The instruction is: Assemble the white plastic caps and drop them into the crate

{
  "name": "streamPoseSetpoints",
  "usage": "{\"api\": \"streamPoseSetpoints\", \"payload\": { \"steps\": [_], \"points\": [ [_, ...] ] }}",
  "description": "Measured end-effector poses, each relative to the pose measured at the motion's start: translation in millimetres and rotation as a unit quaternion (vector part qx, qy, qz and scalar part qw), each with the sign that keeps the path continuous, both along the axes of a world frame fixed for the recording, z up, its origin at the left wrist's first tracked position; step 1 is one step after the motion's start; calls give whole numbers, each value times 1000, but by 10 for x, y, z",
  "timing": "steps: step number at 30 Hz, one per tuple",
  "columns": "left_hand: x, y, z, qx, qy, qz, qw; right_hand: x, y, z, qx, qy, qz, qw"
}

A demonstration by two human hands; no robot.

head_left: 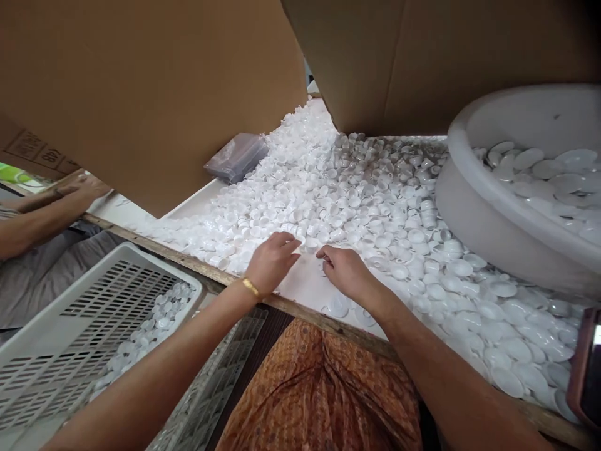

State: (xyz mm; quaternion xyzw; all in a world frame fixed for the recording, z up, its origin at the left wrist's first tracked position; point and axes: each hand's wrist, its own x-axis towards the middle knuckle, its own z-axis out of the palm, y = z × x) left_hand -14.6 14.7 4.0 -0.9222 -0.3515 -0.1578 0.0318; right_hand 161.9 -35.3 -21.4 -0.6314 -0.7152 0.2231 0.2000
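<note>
Small white plastic caps (323, 188), shaped like shallow cups, lie in a wide heap across the white tabletop (305, 282). At the heap's near edge is my left hand (272, 263), fingers bent and thumb close to the index finger, with a single white cap (301, 240) at the fingertips. Just to its right, my right hand (346, 270) is closed, its fingers curled inward over the bare strip of table. Whatever those fingers hold is hidden. A few flat clear discs (339, 306) rest near the table edge below it.
A large white tub (493, 207) of white discs stands at right. Cardboard boxes (154, 94) rise behind, with a packet of plastic bags (237, 156) alongside. A white crate (126, 250) holds caps lower left. Another person's arm (51, 216) is at far left; a phone (582, 369) at right.
</note>
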Motion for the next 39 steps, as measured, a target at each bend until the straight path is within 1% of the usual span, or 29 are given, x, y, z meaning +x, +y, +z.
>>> {"api": "streamPoseSetpoints", "payload": {
  "steps": [2,3,5,7,9,11,13,16,19,26,28,31,35,37,39],
  "points": [
    [222,83,-86,-2,53,-14,999,1,21,-17,-10,13,-6,1000],
    [270,107,-113,-3,76,-14,997,0,25,-19,-12,9,-7,1000],
    [271,113,-130,-3,95,-6,995,1,20,-11,-15,-10,-6,1000],
    [194,61,-106,-11,71,11,997,4,5,0,-17,-27,1,999],
    [105,-37,-70,-35,30,24,999,6,-10,4,-23,-33,10,999],
    [48,-151,-57,-64,-6,21,998,-3,-17,-8,-37,-25,17,999],
    [39,-243,-80,-76,-22,3,997,-27,-15,-32,-49,-8,15,999],
    [75,-292,-140,-61,-2,-19,998,-81,-3,-77,-36,5,21,999],
    [106,-256,-160,-44,41,-40,997,-120,7,-118,-20,5,28,999],
    [148,-117,-41,-25,155,-120,980,-119,33,-169,-19,3,24,1000],
    [164,-93,-12,-26,174,-136,975,-122,39,-175,-20,4,21,1000],
    [171,-87,-8,-36,171,-139,975,-129,37,-183,-16,9,24,1000],
    [153,-139,-71,-29,159,-120,979,-109,23,-174,-19,23,24,999],
    [145,-177,-110,-11,154,-109,982,-91,24,-151,-20,54,14,998],
    [139,-205,-139,8,145,-102,984,-85,41,-122,1,96,-2,995]
  ]
}}
